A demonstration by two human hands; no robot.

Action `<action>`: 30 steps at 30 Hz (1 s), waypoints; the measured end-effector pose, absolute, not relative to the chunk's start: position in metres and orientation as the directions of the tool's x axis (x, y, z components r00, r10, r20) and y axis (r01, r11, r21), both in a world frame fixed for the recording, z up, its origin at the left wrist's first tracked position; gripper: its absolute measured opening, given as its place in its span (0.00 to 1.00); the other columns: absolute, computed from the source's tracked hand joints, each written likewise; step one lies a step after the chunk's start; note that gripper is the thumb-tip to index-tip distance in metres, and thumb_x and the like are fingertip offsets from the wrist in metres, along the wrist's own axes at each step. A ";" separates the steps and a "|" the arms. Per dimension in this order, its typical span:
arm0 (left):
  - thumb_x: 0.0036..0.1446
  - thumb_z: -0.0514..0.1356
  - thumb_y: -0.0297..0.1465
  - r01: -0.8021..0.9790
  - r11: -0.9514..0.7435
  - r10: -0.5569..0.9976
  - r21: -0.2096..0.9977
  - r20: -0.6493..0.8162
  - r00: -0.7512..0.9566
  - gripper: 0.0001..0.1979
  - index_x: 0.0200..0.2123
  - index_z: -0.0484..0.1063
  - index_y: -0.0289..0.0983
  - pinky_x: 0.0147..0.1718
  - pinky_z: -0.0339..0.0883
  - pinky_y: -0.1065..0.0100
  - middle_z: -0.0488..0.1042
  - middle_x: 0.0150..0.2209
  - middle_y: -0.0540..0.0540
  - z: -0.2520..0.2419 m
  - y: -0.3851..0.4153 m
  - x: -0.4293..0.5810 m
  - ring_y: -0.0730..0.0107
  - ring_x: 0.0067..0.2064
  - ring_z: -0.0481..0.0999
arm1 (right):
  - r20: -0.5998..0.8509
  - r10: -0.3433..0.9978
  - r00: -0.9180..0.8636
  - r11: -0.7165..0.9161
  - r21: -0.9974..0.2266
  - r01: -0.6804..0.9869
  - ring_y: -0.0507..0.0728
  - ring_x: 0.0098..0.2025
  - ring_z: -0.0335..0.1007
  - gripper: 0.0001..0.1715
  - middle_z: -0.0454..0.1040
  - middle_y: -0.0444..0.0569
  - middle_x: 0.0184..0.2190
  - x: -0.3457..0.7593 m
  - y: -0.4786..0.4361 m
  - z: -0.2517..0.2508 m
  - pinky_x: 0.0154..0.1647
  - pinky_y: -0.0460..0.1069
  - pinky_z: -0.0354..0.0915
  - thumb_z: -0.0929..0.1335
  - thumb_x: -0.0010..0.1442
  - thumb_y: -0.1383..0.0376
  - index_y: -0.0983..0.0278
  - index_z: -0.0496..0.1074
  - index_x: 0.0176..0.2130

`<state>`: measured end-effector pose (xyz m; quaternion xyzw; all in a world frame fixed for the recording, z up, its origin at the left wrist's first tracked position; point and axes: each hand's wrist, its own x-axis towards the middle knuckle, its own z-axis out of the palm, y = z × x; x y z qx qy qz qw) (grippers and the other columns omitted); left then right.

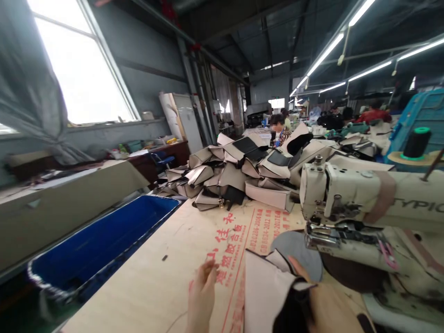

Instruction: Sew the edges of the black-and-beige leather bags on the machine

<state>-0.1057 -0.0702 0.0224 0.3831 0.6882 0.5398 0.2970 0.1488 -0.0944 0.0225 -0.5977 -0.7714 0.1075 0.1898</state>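
My left hand (202, 293) is over the plywood table top (183, 259), its thumb and fingertips drawn together. Whatever they hold, if anything, is too small to make out. Low at the right, my blurred right hand (328, 303) grips a beige and black sewn fabric piece (265, 284). Part of that piece is hidden behind the hand, and its black inner side shows. Just beyond it, a grey round plate (298, 252) lies below the head of a cream sewing machine (350, 194).
A large heap of similar beige and black pieces (232, 173) covers the table's far end. A blue-lined bin (104, 236) stands along the left edge. A black thread cone (416, 143) sits behind the machine. Another person (282, 129) is beyond the heap.
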 end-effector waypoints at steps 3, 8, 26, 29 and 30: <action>0.56 0.51 0.37 0.488 -0.018 0.940 0.873 0.182 -0.290 0.16 0.47 0.61 0.39 0.44 0.66 0.60 0.69 0.46 0.42 0.019 -0.092 -0.078 0.62 0.47 0.70 | -0.012 0.972 -0.237 0.225 -0.269 0.936 0.60 0.27 0.72 0.30 0.74 0.54 0.24 0.152 -0.075 0.042 0.24 0.47 0.61 0.59 0.54 0.75 0.71 0.56 0.57; 0.46 0.56 0.28 0.752 -0.347 0.931 0.560 0.303 0.205 0.33 0.58 0.53 0.38 0.42 0.68 0.59 0.65 0.52 0.37 -0.003 -0.093 -0.025 0.56 0.50 0.68 | -0.089 0.961 -0.263 0.222 -0.321 0.921 0.62 0.34 0.72 0.26 0.75 0.55 0.31 0.170 -0.050 0.038 0.31 0.49 0.62 0.56 0.56 0.75 0.68 0.61 0.54; 0.43 0.47 0.14 0.481 -0.704 0.628 0.522 0.142 0.765 0.37 0.56 0.58 0.48 0.51 0.61 0.71 0.67 0.52 0.54 0.028 -0.005 -0.007 0.73 0.51 0.67 | 0.018 0.885 -0.464 0.436 -0.376 0.817 0.55 0.34 0.70 0.29 0.74 0.46 0.32 0.230 -0.036 0.046 0.32 0.45 0.59 0.60 0.51 0.76 0.54 0.65 0.50; 0.50 0.50 0.19 0.499 -0.649 0.673 0.574 0.128 0.729 0.29 0.54 0.61 0.48 0.50 0.62 0.72 0.69 0.50 0.52 0.030 -0.004 -0.008 0.72 0.49 0.69 | 0.213 0.808 -0.550 0.577 -0.482 0.660 0.53 0.43 0.66 0.16 0.72 0.45 0.40 0.232 -0.033 0.037 0.41 0.45 0.61 0.61 0.60 0.68 0.56 0.68 0.47; 0.53 0.51 0.21 0.505 -0.627 0.687 0.594 0.115 0.717 0.25 0.52 0.63 0.48 0.49 0.63 0.73 0.70 0.48 0.52 0.033 -0.004 -0.007 0.72 0.48 0.70 | 0.272 0.768 -0.580 0.627 -0.505 0.593 0.53 0.46 0.64 0.16 0.70 0.45 0.44 0.231 -0.033 0.032 0.44 0.45 0.61 0.61 0.61 0.67 0.58 0.67 0.48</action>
